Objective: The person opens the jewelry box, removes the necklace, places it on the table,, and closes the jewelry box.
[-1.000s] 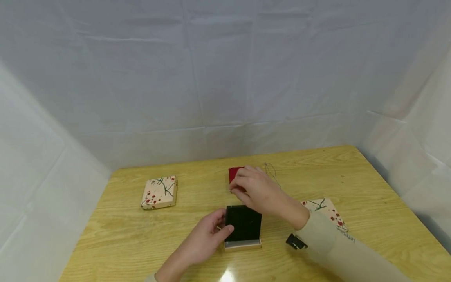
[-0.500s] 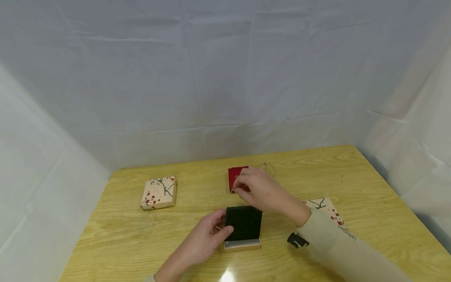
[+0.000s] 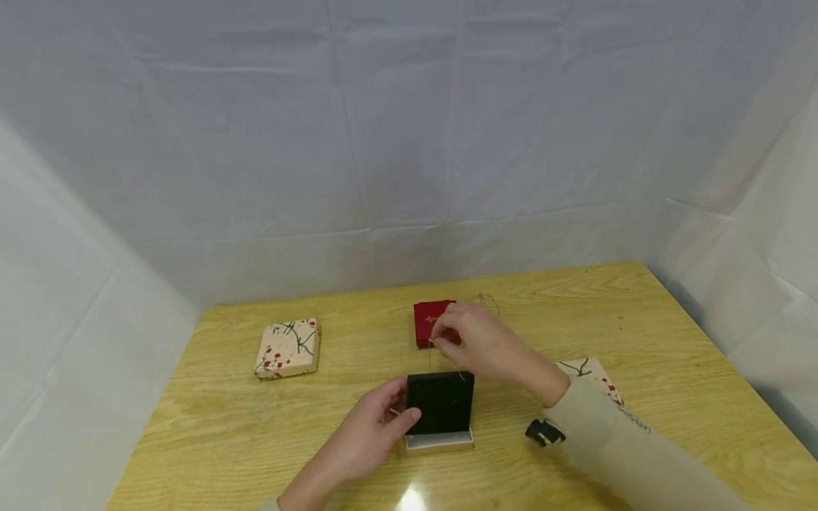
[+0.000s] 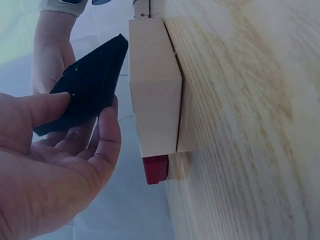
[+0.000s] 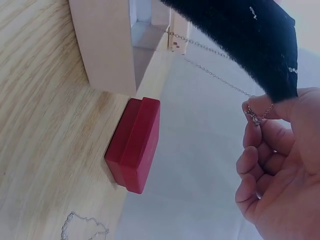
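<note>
My left hand (image 3: 369,434) grips the left edge of a black velvet jewelry pad (image 3: 439,403), thumb on its face. The pad is tilted up over a small pale box (image 3: 441,445), which stands on the table. My right hand (image 3: 487,344) is above and behind the pad. Between its thumb and index finger it pinches a thin silver necklace (image 5: 212,74), whose small sparkling pendant (image 5: 254,118) shows at the fingertips in the right wrist view. From there the chain runs past the pad toward the box opening.
A red box (image 3: 429,317) stands just behind the right hand's fingers. Another thin chain (image 3: 489,305) lies at the back. To the left is a floral box (image 3: 287,349); a floral-patterned piece (image 3: 591,375) lies partly under the right forearm. White cloth (image 3: 409,142) hangs around the table.
My right hand has shifted slightly right, uncovering more of the red box, and a strand of chain now shows below its fingers. The left hand and pad stay nearly still.
</note>
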{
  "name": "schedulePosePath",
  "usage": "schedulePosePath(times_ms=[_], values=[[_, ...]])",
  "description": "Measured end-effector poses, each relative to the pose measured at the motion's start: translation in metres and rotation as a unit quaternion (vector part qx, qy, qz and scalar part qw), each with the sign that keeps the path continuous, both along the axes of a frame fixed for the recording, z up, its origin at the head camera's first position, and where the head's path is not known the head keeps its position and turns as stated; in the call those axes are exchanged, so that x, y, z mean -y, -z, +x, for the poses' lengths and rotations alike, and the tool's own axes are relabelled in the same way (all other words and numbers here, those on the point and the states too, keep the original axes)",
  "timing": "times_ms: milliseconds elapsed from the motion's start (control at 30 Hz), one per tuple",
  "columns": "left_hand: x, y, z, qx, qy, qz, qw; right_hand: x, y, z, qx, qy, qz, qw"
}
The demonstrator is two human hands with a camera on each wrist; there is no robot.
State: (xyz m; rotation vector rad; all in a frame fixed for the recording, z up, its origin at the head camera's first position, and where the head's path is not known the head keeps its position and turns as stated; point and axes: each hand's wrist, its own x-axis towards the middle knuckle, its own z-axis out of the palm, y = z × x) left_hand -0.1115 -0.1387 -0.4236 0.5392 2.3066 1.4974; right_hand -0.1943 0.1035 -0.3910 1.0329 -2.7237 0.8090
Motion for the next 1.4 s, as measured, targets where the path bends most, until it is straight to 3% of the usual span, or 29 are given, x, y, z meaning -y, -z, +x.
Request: schedulePosePath(times_ms=[367, 767, 1100, 1400], values=[[0.006, 0.001, 0.0, 0.009, -0.009, 0.007, 0.9999, -0.012, -0.001, -0.002, 0.02, 0.029, -0.002, 0.999], [0.011, 0.0, 0.003, 0.038, -0.035, -0.011, 0.9986, -0.022, -0.003, -0.002, 0.021, 0.032, -0.007, 0.999], [0.01, 0.003, 0.001, 0.023, -0.004, 0.011, 0.9997, -0.025, 0.002, -0.003, 0.014, 0.038, -0.007, 0.999], [0.009, 0.005, 0.001, 0.036, -0.002, 0.028, 0.999, -0.028, 0.008, -0.007, 0.011, 0.035, -0.018, 0.999]])
